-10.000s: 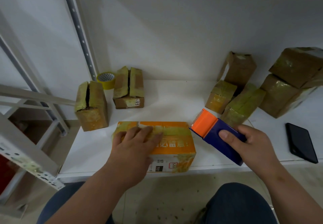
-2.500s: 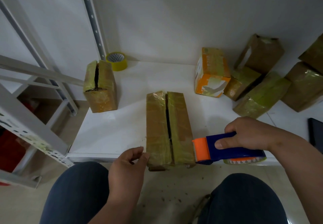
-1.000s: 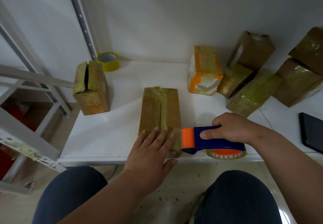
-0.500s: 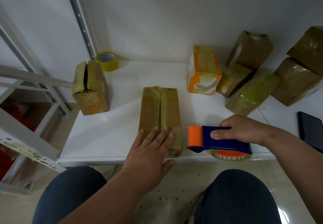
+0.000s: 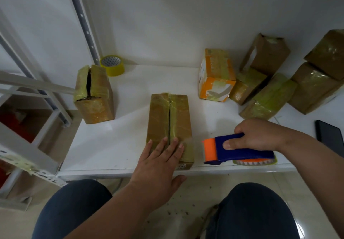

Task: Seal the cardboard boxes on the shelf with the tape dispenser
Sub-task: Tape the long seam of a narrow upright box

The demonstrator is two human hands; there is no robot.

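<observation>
A long brown cardboard box (image 5: 169, 115) lies lengthwise at the front of the white shelf (image 5: 119, 142), with a dark slit down the middle of its top flaps. My left hand (image 5: 158, 164) lies flat, fingers spread, on the box's near end. My right hand (image 5: 258, 136) grips the blue and orange tape dispenser (image 5: 238, 150), which is just to the right of the box by the shelf's front edge. A strip of clear tape seems to run from the dispenser's orange end to the box's near right corner.
Another brown box (image 5: 94, 94) with a gaping top seam stands at the left. A yellow tape roll (image 5: 112, 65) sits in the back left corner. An orange box (image 5: 216, 74) and several taped brown boxes (image 5: 268, 97) crowd the back right. A black phone (image 5: 330, 136) lies at the right.
The dispenser has moved to the right, away from the box's near end, over the last second. My left hand stays flat on the box.
</observation>
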